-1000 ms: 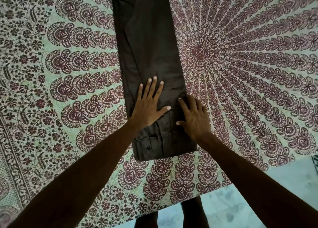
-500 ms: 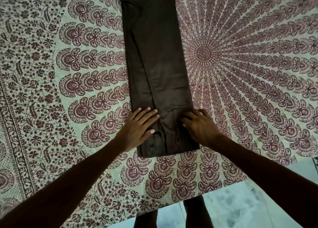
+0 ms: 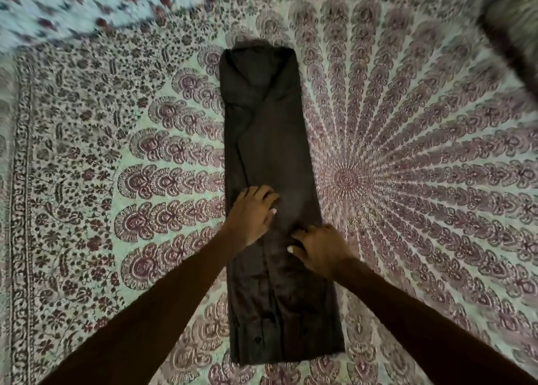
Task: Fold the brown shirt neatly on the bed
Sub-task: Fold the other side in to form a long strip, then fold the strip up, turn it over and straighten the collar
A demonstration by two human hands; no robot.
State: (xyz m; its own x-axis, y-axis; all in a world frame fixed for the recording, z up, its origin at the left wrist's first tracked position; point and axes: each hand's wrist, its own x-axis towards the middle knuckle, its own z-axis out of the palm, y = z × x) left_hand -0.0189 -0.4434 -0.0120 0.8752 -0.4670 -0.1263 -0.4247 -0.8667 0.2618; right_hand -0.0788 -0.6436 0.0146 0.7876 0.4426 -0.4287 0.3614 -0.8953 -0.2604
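Two hands, left hand [image 3: 252, 214] and right hand [image 3: 321, 249], apparently flat on one shirt [image 3: 270, 140].

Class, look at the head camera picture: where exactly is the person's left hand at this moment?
The left hand lies flat on the left half of the brown shirt, about midway along the long folded strip, farther up the strip than the right hand.
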